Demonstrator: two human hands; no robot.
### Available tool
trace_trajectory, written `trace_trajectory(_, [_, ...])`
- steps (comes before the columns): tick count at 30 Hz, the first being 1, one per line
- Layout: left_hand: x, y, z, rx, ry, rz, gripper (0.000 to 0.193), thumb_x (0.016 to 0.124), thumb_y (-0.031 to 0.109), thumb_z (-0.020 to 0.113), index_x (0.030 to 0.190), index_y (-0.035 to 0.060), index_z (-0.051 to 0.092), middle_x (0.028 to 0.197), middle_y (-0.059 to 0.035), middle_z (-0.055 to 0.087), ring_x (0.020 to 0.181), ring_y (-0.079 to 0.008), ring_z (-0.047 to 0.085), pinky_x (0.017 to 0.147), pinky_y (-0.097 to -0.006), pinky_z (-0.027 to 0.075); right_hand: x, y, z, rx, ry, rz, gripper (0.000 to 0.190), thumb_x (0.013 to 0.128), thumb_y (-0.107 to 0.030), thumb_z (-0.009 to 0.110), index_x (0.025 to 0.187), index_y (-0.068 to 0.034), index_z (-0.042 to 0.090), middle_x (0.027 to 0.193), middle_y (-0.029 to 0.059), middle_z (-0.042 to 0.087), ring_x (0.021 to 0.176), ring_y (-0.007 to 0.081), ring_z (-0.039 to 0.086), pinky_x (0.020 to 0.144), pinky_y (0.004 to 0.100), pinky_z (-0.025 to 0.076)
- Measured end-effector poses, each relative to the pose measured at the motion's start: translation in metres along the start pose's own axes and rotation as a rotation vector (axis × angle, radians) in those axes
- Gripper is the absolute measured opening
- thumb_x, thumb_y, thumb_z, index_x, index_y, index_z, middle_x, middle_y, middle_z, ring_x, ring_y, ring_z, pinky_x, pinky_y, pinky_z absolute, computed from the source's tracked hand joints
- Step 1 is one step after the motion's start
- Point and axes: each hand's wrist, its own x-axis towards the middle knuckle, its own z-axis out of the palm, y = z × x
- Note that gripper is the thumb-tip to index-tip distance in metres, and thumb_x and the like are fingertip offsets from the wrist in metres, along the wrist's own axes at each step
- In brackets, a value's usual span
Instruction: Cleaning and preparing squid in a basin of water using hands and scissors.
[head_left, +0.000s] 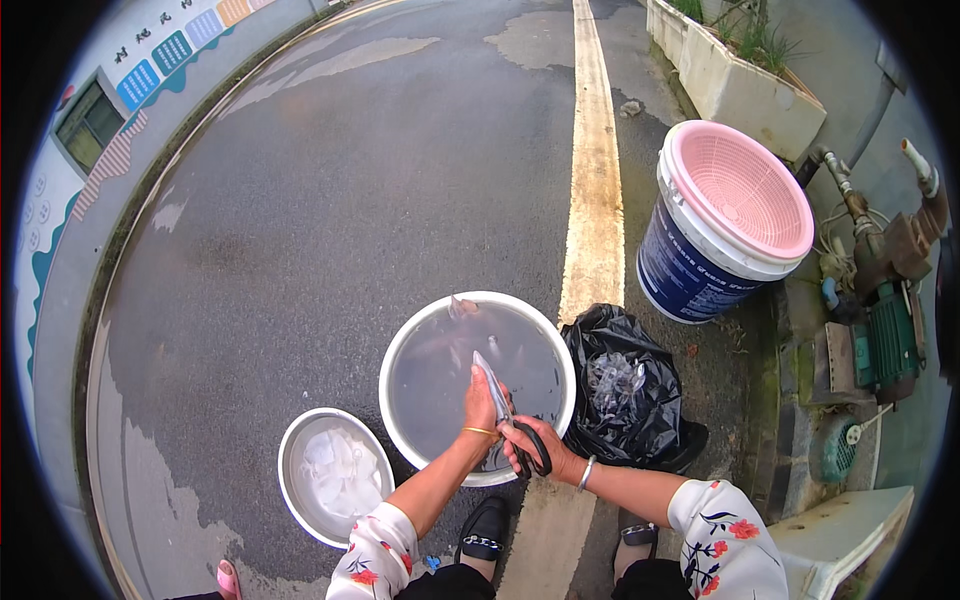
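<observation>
My left hand (480, 401) grips a slender pale squid (484, 364) whose tip points away from me. In my right hand (544, 450) is a pair of black-handled scissors (534, 435), with the blades against the squid; how far they part is hard to tell. Both hands are over the near side of a large metal basin (388, 382) of murky grey water. More squid (463, 307) lie in that water, partly hidden. On the left, a smaller metal basin (287, 491) holds white cleaned squid pieces (341, 472). To the right, a black plastic bag (637, 337) contains translucent scraps (615, 379).
A pink plastic strainer (739, 187) sits on a blue-and-white bucket (690, 262) at the right. Beyond it are a green pump motor (889, 341) with pipes and a planter (742, 82). A pink shoe (227, 577) of another person shows at lower left.
</observation>
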Motion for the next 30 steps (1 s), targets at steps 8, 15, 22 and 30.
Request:
trace_trajectory(8, [-0.008, -0.004, 0.002, 0.084, 0.046, 0.029, 0.056, 0.086, 0.058, 0.029, 0.071, 0.0065, 0.047, 0.055, -0.0034, 0.046, 0.044, -0.0132, 0.045, 0.04, -0.0262, 0.038, -0.002, -0.003, -0.001, -0.092, 0.014, -0.018, 0.029, 0.086, -0.031, 0.051, 0.086, -0.003, 0.048, 0.063, 0.0035, 0.05, 0.049, 0.011, 0.05, 0.045, 0.0235, 0.044])
trace_trajectory(15, [-0.013, -0.004, 0.004, 0.277, 0.012, 0.081, 0.049, 0.09, 0.051, 0.028, 0.082, 0.0057, 0.045, 0.069, -0.0037, 0.046, 0.06, -0.0118, 0.044, 0.052, -0.0263, 0.039, 0.001, -0.006, -0.009, -0.003, 0.011, 0.029, 0.027, 0.086, -0.031, 0.051, 0.085, -0.004, 0.047, 0.063, 0.0035, 0.051, 0.049, 0.0115, 0.051, 0.046, 0.0238, 0.044])
trace_trajectory(22, [-0.013, -0.013, -0.002, 0.317, -0.005, 0.097, 0.047, 0.091, 0.047, 0.026, 0.089, 0.0045, 0.047, 0.075, -0.0024, 0.043, 0.067, -0.0117, 0.041, 0.059, -0.0271, 0.039, 0.006, -0.006, -0.011, 0.133, 0.016, 0.035, 0.027, 0.087, -0.032, 0.05, 0.087, -0.005, 0.048, 0.062, 0.0025, 0.051, 0.048, 0.0111, 0.05, 0.043, 0.0232, 0.043])
trace_trajectory(30, [-0.015, -0.017, -0.007, 0.371, -0.02, 0.178, 0.046, 0.092, 0.045, 0.027, 0.091, 0.0046, 0.048, 0.075, -0.0033, 0.048, 0.066, -0.0108, 0.044, 0.06, -0.0257, 0.04, 0.005, -0.008, -0.02, 0.139, -0.065, 0.064, 0.031, 0.087, -0.035, 0.048, 0.092, -0.004, 0.049, 0.062, 0.0018, 0.051, 0.049, 0.0097, 0.05, 0.043, 0.0224, 0.043])
